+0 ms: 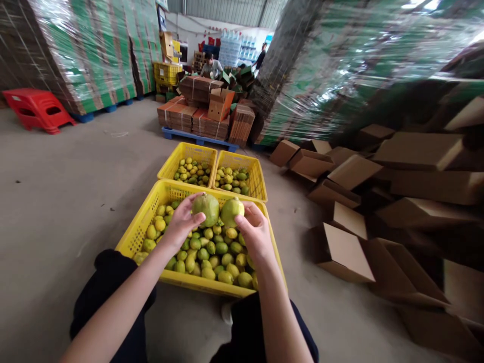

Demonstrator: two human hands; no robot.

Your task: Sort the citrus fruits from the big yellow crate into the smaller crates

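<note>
My left hand [183,222] grips a large green lemon [206,208], fingers behind it and thumb in front. In my right hand [256,229] is a paler, yellow-green lemon [231,212], pinched between thumb and fingers. The two fruits are held side by side above a big yellow crate [141,222] of loose green and yellow lemons [221,248]. Beyond it stand two smaller yellow crates, the left crate [166,165] and the right crate [259,176], both partly filled with lemons.
Open cardboard boxes [342,252] lie heaped at the right. Bundled flat cartons [176,115] rest on a blue pallet [198,140] ahead. A red stool [38,108] stands at the left, near wrapped green stacks [94,55]. A person [212,66] is in the background.
</note>
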